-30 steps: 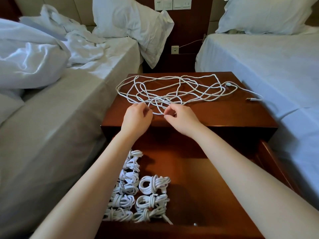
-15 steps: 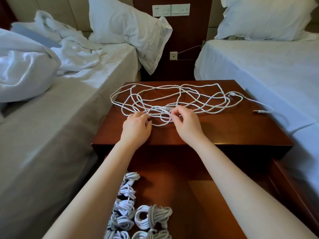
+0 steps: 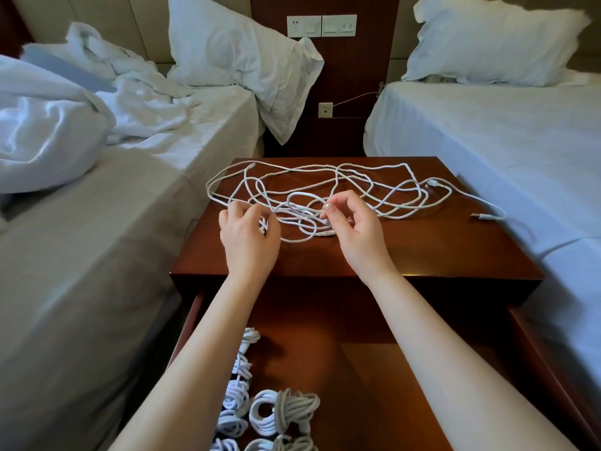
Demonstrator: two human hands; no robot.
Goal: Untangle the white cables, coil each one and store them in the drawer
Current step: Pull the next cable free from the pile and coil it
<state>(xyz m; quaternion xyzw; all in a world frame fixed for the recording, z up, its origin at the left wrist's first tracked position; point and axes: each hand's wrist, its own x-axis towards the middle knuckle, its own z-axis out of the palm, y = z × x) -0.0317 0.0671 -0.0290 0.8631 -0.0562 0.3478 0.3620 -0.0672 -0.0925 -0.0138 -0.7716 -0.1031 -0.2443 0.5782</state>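
Note:
A loose tangle of white cables point(image 3: 351, 193) lies spread over the top of the brown nightstand point(image 3: 439, 252). One plug end point(image 3: 484, 216) trails off to the right. My left hand point(image 3: 248, 237) pinches strands at the tangle's near left part. My right hand point(image 3: 353, 231) pinches a strand between thumb and forefinger at the near middle, with the other fingers curled. Below, the drawer point(image 3: 383, 379) stands pulled out, and several coiled white cables point(image 3: 283, 413) lie in its left half, partly hidden by my left forearm.
An unmade bed with a crumpled duvet point(image 3: 48, 131) runs along the left, and a made bed point(image 3: 507, 131) runs along the right. Wall sockets and switches point(image 3: 322, 26) sit on the panel behind the nightstand. The drawer's right half shows bare wood.
The view has tilted up, so the nightstand sits lower in frame. My hands have spread apart a little, and the right hand's fingers have lifted and curled over the strand.

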